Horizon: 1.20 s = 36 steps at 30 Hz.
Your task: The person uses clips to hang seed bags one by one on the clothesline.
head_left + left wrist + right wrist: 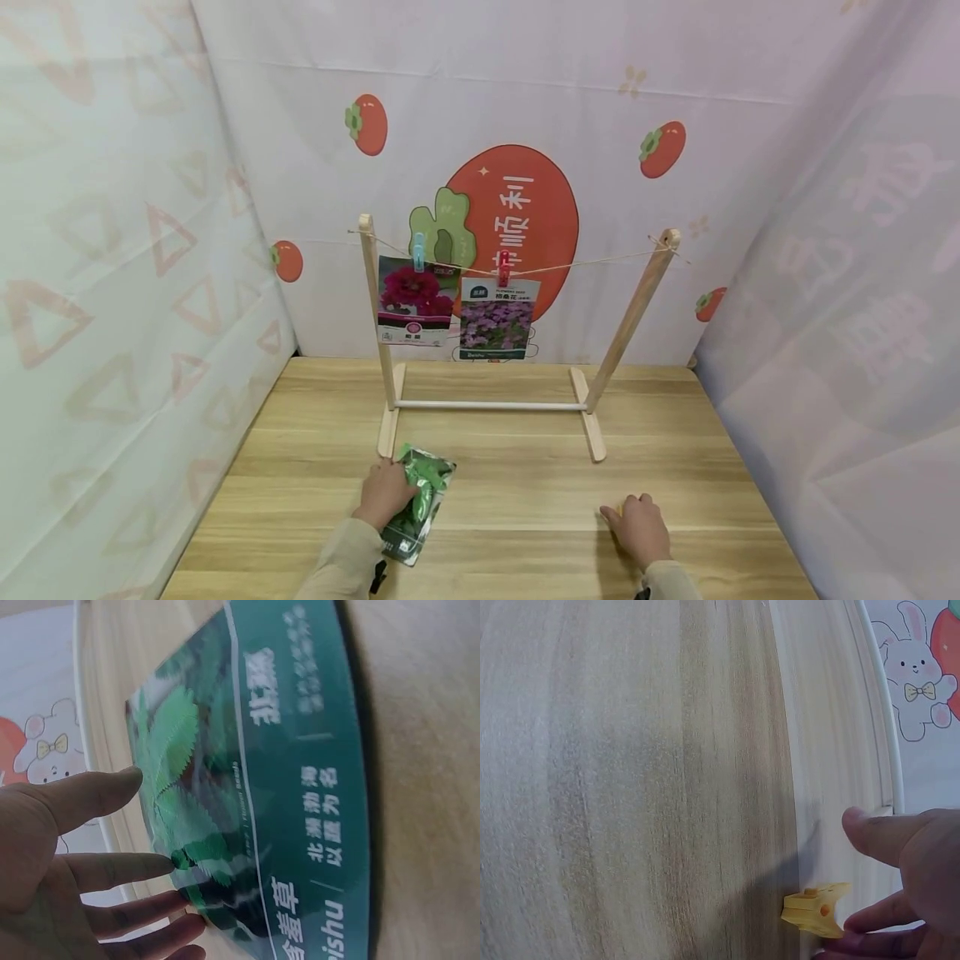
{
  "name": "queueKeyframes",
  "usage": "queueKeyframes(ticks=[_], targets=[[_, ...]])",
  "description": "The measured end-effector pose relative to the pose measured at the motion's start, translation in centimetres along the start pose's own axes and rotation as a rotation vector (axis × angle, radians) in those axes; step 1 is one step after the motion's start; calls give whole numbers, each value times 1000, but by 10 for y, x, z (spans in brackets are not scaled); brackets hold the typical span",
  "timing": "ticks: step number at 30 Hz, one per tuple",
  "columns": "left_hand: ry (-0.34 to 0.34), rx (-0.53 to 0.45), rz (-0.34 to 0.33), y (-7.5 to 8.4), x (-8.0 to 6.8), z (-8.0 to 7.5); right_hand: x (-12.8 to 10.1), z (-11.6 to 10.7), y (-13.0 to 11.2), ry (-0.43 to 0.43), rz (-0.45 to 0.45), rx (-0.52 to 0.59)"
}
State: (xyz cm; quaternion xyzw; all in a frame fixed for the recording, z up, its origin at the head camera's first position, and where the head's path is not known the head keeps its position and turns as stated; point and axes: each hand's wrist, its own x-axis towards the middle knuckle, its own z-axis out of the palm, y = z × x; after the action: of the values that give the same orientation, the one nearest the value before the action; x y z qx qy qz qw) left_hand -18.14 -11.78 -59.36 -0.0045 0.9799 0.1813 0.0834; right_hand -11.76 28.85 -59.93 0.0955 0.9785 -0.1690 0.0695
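Note:
A green seed packet (423,497) printed with leaves lies on the table at front left. My left hand (387,493) reaches over its left side; in the left wrist view the fairly straight fingers (124,868) and thumb stand at the edge of the packet (196,750). Whether they touch it, I cannot tell. At front right, a small yellow clip (814,910) rests on the table by the fingers of my right hand (641,529). The right thumb (877,834) is well apart from the clip, while the fingertips are close to it or touching.
A wooden frame (630,321) with a string (592,262) stands at the back. From the string hang a magenta-flower packet (416,304) under a blue clip (418,252) and a purple-flower packet (497,321) under a red clip (504,268). Printed cloth walls (600,75) surround the table.

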Motion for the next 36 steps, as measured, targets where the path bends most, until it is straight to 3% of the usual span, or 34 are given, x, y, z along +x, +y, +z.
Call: queueKeyframes(ticks=[7, 16, 27, 36], targets=[[40, 64, 51, 0, 0, 10, -3, -2, 2, -12, 79, 4], [107, 39, 75, -6, 10, 20, -2, 0, 3, -34, 116, 0], [132, -138, 29, -15, 14, 17, -3, 8, 10, 40, 103, 63], [71, -335, -60, -18, 15, 10, 1, 5, 10, 62, 97, 32]])
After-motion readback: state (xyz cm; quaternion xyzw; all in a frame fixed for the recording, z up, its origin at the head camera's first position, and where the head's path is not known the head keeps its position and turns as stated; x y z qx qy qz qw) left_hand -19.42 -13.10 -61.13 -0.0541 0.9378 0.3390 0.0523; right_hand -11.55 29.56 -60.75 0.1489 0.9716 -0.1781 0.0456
